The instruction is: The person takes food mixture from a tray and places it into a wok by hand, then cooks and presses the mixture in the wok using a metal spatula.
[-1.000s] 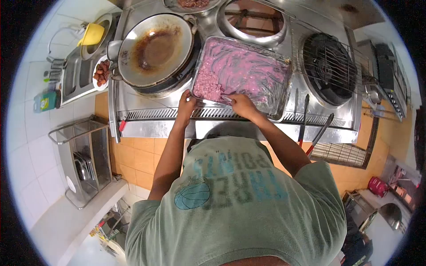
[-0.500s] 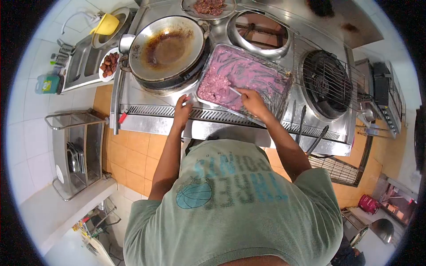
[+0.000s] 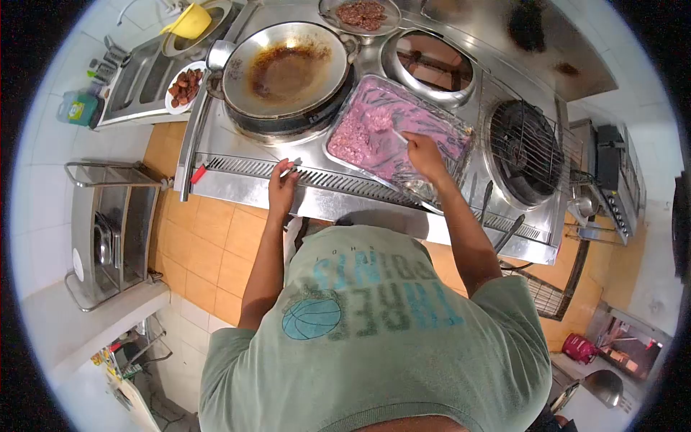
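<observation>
My right hand (image 3: 426,156) is closed around the handle of a spoon (image 3: 398,134), whose far end dips into pink minced meat (image 3: 356,133). The mince lies thickest at the left side of a shallow metal tray (image 3: 362,171); smeared streaks cover the rest. My left hand (image 3: 283,189) hovers over the slotted front edge of the stove (image 3: 237,165), left of the tray. Its fingers are loosely bent and apart, with nothing visible in them.
A large oily wok (image 3: 288,72) sits left of the tray. Behind are a metal ring (image 3: 392,68) and a plate of dark mince (image 3: 360,14). To the right lie a wire grill rack (image 3: 529,137) and tongs (image 3: 509,234). A plate of browned pieces (image 3: 184,88) stands by the sink.
The spoon in my right hand has shifted up and right, and a clump of mince now sits nearer the tray's middle. My left hand has drawn slightly left, its fingers looser.
</observation>
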The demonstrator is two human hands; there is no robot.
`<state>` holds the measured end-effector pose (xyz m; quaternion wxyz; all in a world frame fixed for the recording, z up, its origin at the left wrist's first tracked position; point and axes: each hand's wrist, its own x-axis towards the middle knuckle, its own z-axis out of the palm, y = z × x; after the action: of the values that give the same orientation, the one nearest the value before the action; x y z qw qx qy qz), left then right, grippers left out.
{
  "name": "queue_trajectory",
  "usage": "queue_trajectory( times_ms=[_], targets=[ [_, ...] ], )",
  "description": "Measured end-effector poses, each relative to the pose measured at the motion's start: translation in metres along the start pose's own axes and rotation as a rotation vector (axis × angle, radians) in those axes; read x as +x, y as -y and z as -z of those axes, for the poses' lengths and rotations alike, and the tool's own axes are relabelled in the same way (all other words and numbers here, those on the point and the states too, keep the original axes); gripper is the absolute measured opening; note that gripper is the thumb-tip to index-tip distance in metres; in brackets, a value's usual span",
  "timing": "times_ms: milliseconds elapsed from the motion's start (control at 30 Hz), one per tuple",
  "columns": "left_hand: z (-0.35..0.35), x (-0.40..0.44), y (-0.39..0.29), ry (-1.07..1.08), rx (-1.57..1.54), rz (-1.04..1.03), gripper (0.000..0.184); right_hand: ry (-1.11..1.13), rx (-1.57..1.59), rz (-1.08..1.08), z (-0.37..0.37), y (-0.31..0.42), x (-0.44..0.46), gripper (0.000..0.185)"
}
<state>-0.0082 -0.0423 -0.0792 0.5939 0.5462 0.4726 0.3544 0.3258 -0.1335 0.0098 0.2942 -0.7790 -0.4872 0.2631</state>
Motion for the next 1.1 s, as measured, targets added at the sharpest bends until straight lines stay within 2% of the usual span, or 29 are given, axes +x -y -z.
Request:
queue_trajectory(
  times_ms=[100,200,300,400,500,600,700,733,833,900,967,1067,1100],
  targets=[
    [0.001,-0.004,0.003,0.009,-0.036,-0.028,0.039,0.029,-0.05,0.041,0.01,0.0,0.014,0.036],
    [0.0,-0.008,0.004,0.011,-0.079,-0.081,0.038,-0.088,-0.319,0.2,0.003,-0.001,0.005,0.037],
    [0.0,-0.011,0.0,0.021,-0.089,-0.071,0.038,-0.065,-0.599,0.202,-0.018,-0.012,-0.012,0.04],
    [-0.002,-0.007,0.002,0.052,-0.1,-0.077,0.038,-0.172,-0.499,0.294,-0.022,-0.021,-0.013,0.042],
    [-0.013,0.0,-0.004,0.102,-0.152,0.006,0.039,-0.262,-0.485,0.204,-0.027,-0.04,0.014,0.044],
    [-0.033,0.011,-0.012,0.165,-0.122,0.132,0.044,-0.18,-0.467,0.143,-0.041,-0.056,0.028,0.048],
    [-0.057,0.018,-0.019,0.178,-0.184,0.335,0.045,-0.041,-0.361,0.382,-0.049,-0.054,0.011,0.052],
    [-0.062,0.025,-0.018,0.203,-0.14,0.379,0.05,-0.005,-0.364,0.372,-0.044,-0.049,0.002,0.052],
    [-0.071,0.038,-0.011,0.317,-0.01,0.381,0.055,0.044,-0.389,0.375,-0.021,-0.047,-0.019,0.053],
    [-0.077,0.045,0.004,0.25,-0.007,0.36,0.047,0.003,-0.414,0.423,-0.006,-0.061,-0.025,0.053],
    [-0.084,0.042,-0.001,0.154,0.025,0.367,0.039,-0.076,-0.452,0.312,0.005,-0.073,-0.022,0.053],
    [-0.082,0.041,-0.007,0.289,-0.071,0.34,0.031,-0.102,-0.442,0.23,-0.007,-0.096,-0.015,0.052],
    [-0.082,0.04,-0.012,0.294,-0.044,0.358,0.034,-0.101,-0.429,0.222,-0.012,-0.102,-0.014,0.051]
  ],
)
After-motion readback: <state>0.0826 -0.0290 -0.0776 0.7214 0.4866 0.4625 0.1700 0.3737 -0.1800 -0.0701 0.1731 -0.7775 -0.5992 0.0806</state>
